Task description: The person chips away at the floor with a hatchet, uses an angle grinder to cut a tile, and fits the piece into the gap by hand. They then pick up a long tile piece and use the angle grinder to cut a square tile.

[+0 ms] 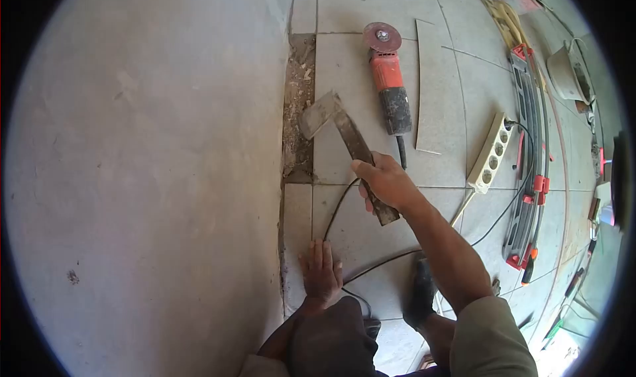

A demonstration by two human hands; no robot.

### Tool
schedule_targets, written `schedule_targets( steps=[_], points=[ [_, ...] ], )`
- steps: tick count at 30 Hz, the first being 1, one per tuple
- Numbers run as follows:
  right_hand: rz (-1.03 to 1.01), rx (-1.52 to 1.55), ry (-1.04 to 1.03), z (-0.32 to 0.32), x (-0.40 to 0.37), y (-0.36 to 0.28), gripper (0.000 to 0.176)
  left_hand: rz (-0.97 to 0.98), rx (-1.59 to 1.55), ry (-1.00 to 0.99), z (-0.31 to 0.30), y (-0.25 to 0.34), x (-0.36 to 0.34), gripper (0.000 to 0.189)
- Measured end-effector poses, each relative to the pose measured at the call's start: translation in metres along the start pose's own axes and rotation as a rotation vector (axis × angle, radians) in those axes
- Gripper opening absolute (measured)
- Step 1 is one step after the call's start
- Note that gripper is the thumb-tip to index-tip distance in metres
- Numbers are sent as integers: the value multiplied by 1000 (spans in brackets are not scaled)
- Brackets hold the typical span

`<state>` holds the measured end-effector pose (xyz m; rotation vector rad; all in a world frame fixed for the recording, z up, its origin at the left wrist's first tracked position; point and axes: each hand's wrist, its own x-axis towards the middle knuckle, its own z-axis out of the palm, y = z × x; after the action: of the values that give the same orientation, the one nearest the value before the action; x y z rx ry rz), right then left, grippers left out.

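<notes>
Gripping the hatchet by its lower handle: right hand; left hand laid flat, grasping nothing visible, near side of the slot. Hatchet head overlaps the slot's right edge, contact unclear; probably head-heavy, stiff, hard to break, so best held by that handle. Grinder lies right of the slot.

The single camera sits on the person's head and looks forward and steeply down to the tiled floor. I find it quite near: the right hand is close to the centre, the left hand lower, and the person's knee enters from below. The lens is very wide, with a round, black border.
</notes>
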<state>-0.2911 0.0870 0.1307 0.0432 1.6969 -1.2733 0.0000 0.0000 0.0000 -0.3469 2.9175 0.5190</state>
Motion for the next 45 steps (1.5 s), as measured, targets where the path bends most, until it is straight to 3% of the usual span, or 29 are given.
schedule_targets(
  steps=[2,5,9,11,13,16,17,19,20,22,23,30,32,33,35,37,40,42,45],
  points=[
    [-137,183,105,14,-4,4,31,-19,-12,-35,-6,0,-1,69],
    [-257,165,307,39,9,31,30,16,-73,16,18,16,23,69],
    [-36,70,94,26,-2,18,29,18,-56,25,20,9,18,69],
    [-77,85,124,29,-11,17,29,19,-61,12,15,7,12,70],
    [-263,276,301,35,-17,10,29,7,-47,-6,14,7,8,70],
    [-374,388,459,55,-14,11,29,7,-18,-26,9,1,5,70],
    [-376,393,453,69,4,38,29,3,-18,-35,9,0,2,69],
    [-620,-564,662,96,47,111,27,-8,-24,-35,5,1,-5,69],
    [-622,-557,678,89,34,98,27,-5,-31,-30,3,-2,-3,69],
    [-70,303,194,67,-10,53,26,-11,-41,-19,2,-1,4,70],
    [-57,307,194,67,-18,47,26,-13,-50,-37,1,-1,-2,70],
    [-458,473,506,73,-18,18,27,-15,-7,-65,0,-2,-1,70],
    [-198,365,465,97,-1,39,30,-1,-1,-33,4,-2,-3,69],
    [-198,363,469,94,-4,44,30,3,-5,-33,2,1,-7,69],
    [-28,345,194,79,-5,48,31,-24,-29,-60,-1,1,-1,69],
    [-14,327,200,76,-18,58,30,-19,-21,-53,-1,1,-8,69],
    [-131,299,211,73,-26,55,29,-17,-9,-48,-1,2,-3,69],
    [-455,-26,419,68,-30,50,32,-21,-2,-59,-5,-2,1,69],
    [-615,-231,475,52,-34,42,37,-11,19,-27,-5,4,0,66]
  ],
)
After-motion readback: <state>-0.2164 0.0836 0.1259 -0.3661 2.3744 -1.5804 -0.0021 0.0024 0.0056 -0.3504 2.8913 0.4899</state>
